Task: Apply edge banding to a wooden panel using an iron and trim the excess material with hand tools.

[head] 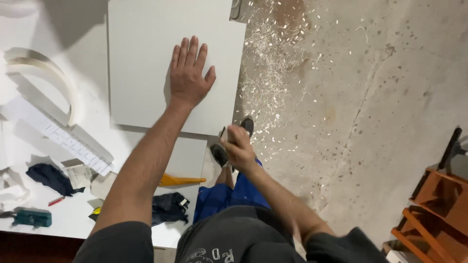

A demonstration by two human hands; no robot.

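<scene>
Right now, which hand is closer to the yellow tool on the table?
Left, though neither touches the yellow tool. The left hand lies flat on the white board, while the right hand is off the table's edge.

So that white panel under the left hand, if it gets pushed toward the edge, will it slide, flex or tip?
The white panel looks flat and rigid, so probably no flex. Its smooth face on a smooth white bench suggests it slides easily; the left hand pressing flat likely steadies it. Its right edge seems to overhang the floor, so it may tip if pushed further.

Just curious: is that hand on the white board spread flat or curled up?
Spread flat: the left hand lies palm down, fingers extended, on the white board.
</scene>
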